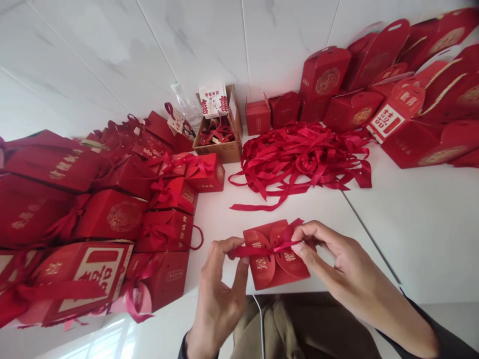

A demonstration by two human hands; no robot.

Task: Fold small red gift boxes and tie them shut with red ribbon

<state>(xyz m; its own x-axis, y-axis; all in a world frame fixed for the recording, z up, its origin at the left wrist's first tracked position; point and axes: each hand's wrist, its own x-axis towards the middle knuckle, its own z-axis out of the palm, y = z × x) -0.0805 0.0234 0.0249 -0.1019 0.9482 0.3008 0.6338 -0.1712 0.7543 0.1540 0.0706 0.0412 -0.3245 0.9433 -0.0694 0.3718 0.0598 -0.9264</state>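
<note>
A red gift box (276,276) with gold print and rounded flaps sits at the table's front edge, between my hands. Across its top runs a red ribbon (270,251), crossed or knotted near the middle of the flaps. My left hand (226,279) pinches one end of the ribbon between thumb and fingers at the box's left side. On the right, my right hand (329,254) pinches the other end just above the box's right flap. The ribbon looks drawn out sideways between them.
Behind the box lies a heap of loose red ribbons (299,159). Several ribbon-tied red boxes (168,229) crowd the left side. More red boxes (325,75) line the back right. A small cardboard box (219,149) and a clear bottle (183,102) stand against the tiled wall.
</note>
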